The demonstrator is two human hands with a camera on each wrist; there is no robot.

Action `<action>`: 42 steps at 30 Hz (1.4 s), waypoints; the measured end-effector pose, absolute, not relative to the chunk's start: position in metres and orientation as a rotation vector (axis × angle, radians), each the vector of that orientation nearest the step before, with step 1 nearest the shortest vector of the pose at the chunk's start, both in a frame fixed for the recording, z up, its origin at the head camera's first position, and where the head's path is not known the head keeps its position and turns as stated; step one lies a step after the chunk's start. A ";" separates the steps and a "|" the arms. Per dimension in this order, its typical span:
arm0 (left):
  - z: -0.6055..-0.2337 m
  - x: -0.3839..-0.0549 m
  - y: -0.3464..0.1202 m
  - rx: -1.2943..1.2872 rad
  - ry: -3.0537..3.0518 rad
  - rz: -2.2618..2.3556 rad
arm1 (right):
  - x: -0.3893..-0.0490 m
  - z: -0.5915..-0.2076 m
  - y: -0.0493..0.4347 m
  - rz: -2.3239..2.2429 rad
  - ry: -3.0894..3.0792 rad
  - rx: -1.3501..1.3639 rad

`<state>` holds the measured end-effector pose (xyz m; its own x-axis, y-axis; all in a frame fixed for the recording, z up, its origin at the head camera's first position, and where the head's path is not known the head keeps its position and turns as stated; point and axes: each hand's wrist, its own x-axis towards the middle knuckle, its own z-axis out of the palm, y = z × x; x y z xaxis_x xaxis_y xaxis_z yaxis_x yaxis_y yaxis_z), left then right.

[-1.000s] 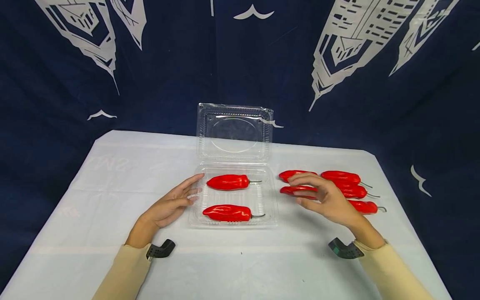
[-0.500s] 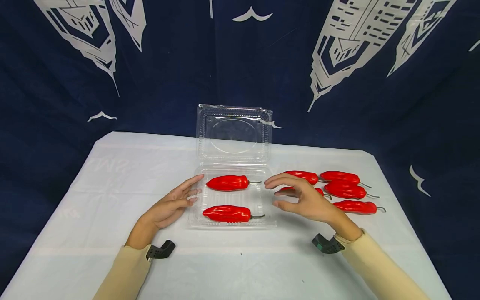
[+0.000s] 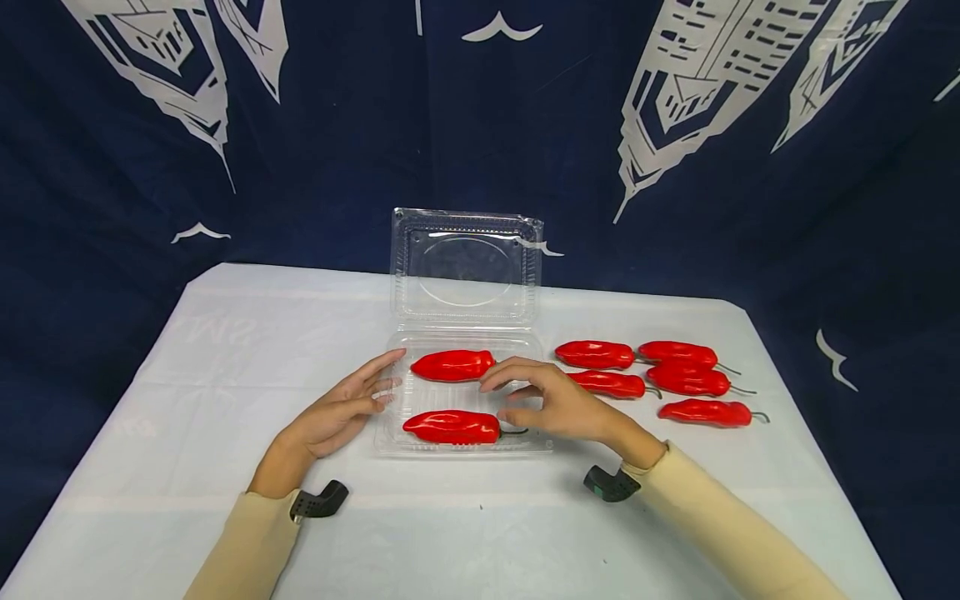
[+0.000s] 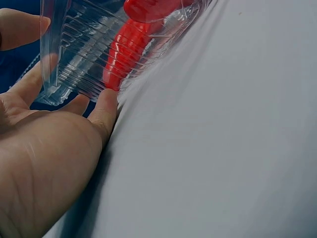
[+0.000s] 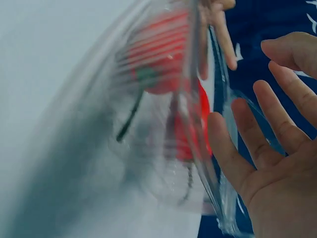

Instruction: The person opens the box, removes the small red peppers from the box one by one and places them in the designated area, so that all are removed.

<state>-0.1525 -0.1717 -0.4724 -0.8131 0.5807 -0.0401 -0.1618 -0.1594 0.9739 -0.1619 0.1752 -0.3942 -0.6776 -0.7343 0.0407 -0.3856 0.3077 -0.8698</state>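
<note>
A clear plastic clamshell box point(image 3: 517, 400) stands with its lid point(image 3: 467, 279) raised. Two red chili peppers lie inside, one at the back point(image 3: 452, 366) and one at the front point(image 3: 452, 427). My left hand point(image 3: 337, 417) rests along the box's left side, fingers extended against its wall, as the left wrist view also shows. Over the box's right part hovers my right hand point(image 3: 551, 400), fingers spread and slightly bent, holding nothing. It hides the back pepper's stem in the head view. Through the blurred box wall, the right wrist view shows a red pepper point(image 5: 163, 54) with a green stem.
Several loose red peppers point(image 3: 688, 379) lie on the white tabletop point(image 3: 187, 400) to the right of the box. Behind the table hangs a dark blue cloth point(image 3: 480, 125) with white prints. Both wrists carry small black devices point(image 3: 321, 500).
My right hand has moved left, from above the loose peppers to above the box's right part, with nothing in it. The left hand and the peppers have stayed put.
</note>
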 end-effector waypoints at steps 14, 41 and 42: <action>-0.474 -0.151 -0.170 0.478 1.616 2.017 | -0.159 -0.415 0.155 -1.218 2.282 -1.051; -0.472 -0.154 -0.171 0.475 1.640 2.003 | -0.164 -0.421 0.148 -1.052 2.274 -1.128; -0.472 -0.154 -0.170 0.474 1.640 2.003 | -0.164 -0.422 0.148 -1.043 2.273 -1.129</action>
<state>-0.1539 -0.1705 -0.4722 -0.8119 0.5818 -0.0476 -0.1613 -0.1452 0.9762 -0.1641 0.1479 -0.4216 -0.5967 -0.8022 -0.0198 -0.5081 0.3968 -0.7644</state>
